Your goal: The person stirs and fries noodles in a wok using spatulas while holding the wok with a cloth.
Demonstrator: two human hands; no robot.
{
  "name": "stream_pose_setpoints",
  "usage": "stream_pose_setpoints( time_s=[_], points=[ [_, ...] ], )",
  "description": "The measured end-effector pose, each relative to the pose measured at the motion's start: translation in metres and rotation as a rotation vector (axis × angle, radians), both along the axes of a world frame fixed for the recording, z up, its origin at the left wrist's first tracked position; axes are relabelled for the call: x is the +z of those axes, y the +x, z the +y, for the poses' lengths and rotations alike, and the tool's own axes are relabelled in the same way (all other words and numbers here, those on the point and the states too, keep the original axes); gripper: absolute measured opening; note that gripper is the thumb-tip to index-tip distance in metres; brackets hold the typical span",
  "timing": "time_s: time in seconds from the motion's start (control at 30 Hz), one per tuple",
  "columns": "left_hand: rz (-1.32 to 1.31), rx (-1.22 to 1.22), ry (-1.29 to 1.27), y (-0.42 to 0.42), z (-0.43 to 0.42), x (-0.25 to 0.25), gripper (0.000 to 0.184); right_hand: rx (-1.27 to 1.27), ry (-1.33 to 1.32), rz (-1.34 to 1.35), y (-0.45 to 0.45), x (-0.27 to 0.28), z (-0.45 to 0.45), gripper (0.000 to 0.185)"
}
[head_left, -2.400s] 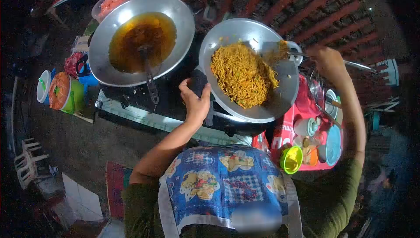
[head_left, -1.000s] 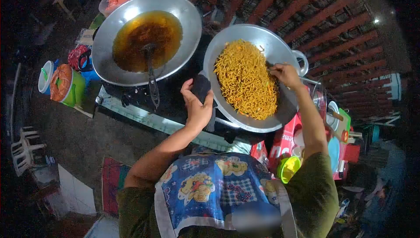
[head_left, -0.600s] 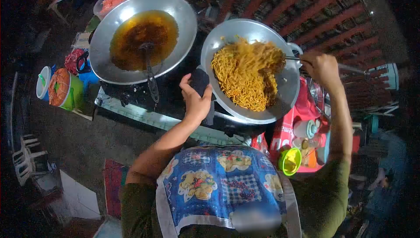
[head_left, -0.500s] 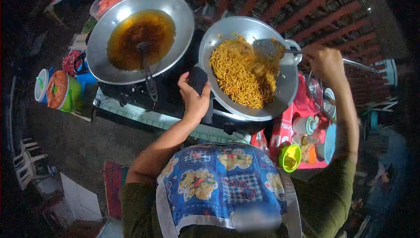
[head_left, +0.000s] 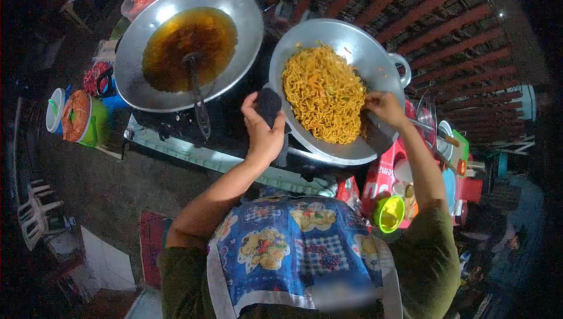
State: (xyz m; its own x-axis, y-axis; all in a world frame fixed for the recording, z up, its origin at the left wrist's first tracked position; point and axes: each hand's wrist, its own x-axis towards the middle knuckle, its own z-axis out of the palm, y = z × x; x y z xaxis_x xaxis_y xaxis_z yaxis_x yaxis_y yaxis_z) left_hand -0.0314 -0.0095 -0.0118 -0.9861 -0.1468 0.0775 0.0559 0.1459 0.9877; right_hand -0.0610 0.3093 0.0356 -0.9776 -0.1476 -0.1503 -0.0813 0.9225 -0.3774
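Note:
Yellow-brown fried noodles (head_left: 325, 96) with bits of orange are heaped in a wide metal wok (head_left: 369, 43) in front of me. At the wok's left side, my left hand (head_left: 265, 131) is closed around a folded black cloth (head_left: 269, 106) pressed against the rim; the handle beneath is hidden. My right hand (head_left: 385, 109) is low inside the wok at the right edge of the noodles. Its fingers are wrapped round the metal shaft of a spatula (head_left: 421, 124), which sticks out behind the hand. The spatula's blade is hidden by the noodles.
To the left, a second wok (head_left: 245, 25) holds dark golden oil (head_left: 217, 31) with a slotted ladle (head_left: 198, 99) resting in it. Both stand on a black stove. A lime-green cup (head_left: 389, 213) and several jars stand at the right. A green bucket (head_left: 94, 125) stands far left.
My right hand has moved down and left, from beyond the wok's right handle to inside the wok. The spatula's blade, visible before, is now out of sight. My left hand stays put.

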Motion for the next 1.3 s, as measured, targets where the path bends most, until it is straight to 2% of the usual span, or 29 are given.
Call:
stream_pose_setpoints(
  time_s=[0.07, 0.23, 0.3, 0.43, 0.53, 0.57, 0.63, 0.73, 0.77, 0.83, 0.87, 0.9, 0.93, 1.0, 1.13, 1.2, 1.3],
  points=[
    [0.005, 0.008, -0.022, 0.000, 0.000, -0.005, 0.061, -0.073, -0.217, -0.070, -0.006, 0.000, 0.014, 0.016],
    [-0.011, 0.006, -0.040, 0.000, -0.001, -0.006, 0.063, -0.119, -0.096, -0.096, -0.001, 0.070, 0.015, 0.018],
    [0.001, 0.021, -0.083, 0.000, -0.001, -0.013, 0.064, -0.064, 0.099, 0.035, -0.002, 0.087, 0.023, 0.016],
    [-0.029, -0.005, -0.049, 0.000, -0.003, -0.007, 0.064, -0.064, 0.269, 0.137, 0.008, 0.146, -0.009, 0.016],
    [-0.056, -0.003, -0.032, -0.001, -0.004, -0.007, 0.064, -0.046, 0.680, 0.260, 0.018, 0.176, -0.041, 0.015],
    [-0.054, 0.006, -0.046, -0.001, -0.003, -0.005, 0.064, -0.043, 0.682, 0.263, 0.016, 0.177, -0.043, 0.015],
    [-0.057, 0.012, -0.063, 0.002, -0.004, -0.005, 0.064, 0.024, 0.934, 0.247, 0.015, 0.176, -0.043, 0.015],
    [-0.051, 0.010, -0.024, 0.002, -0.004, -0.009, 0.064, 0.005, 1.003, 0.217, 0.000, 0.171, -0.022, 0.017],
    [-0.053, 0.006, -0.017, 0.002, -0.004, -0.010, 0.064, 0.011, 1.000, 0.223, -0.009, 0.163, -0.004, 0.017],
    [-0.049, 0.008, -0.012, 0.001, -0.003, -0.010, 0.064, 0.016, 1.019, 0.071, -0.027, 0.132, 0.033, 0.017],
    [-0.025, 0.007, -0.041, 0.000, -0.003, -0.009, 0.064, 0.011, 1.074, 0.140, -0.031, 0.114, 0.034, 0.018],
    [-0.003, 0.003, -0.073, 0.000, -0.003, -0.008, 0.064, 0.017, 0.838, 0.145, -0.039, 0.083, 0.052, 0.022],
    [-0.003, 0.007, -0.076, 0.001, -0.004, -0.008, 0.064, -0.011, 0.617, 0.103, -0.047, 0.048, 0.062, 0.020],
    [-0.004, 0.012, -0.105, 0.001, -0.003, -0.006, 0.064, 0.109, 0.182, 0.191, -0.058, -0.019, 0.050, 0.016],
    [0.003, -0.003, -0.117, 0.000, -0.004, -0.010, 0.064, -0.017, 0.082, 0.033, -0.049, -0.013, 0.024, 0.023],
    [-0.028, 0.017, -0.094, 0.001, -0.002, -0.007, 0.064, 0.030, 0.162, 0.120, -0.038, 0.021, 0.032, 0.022],
    [-0.075, 0.019, -0.130, 0.001, -0.002, -0.007, 0.065, -0.094, 0.288, 0.132, -0.011, 0.095, 0.008, 0.020]
  ],
)
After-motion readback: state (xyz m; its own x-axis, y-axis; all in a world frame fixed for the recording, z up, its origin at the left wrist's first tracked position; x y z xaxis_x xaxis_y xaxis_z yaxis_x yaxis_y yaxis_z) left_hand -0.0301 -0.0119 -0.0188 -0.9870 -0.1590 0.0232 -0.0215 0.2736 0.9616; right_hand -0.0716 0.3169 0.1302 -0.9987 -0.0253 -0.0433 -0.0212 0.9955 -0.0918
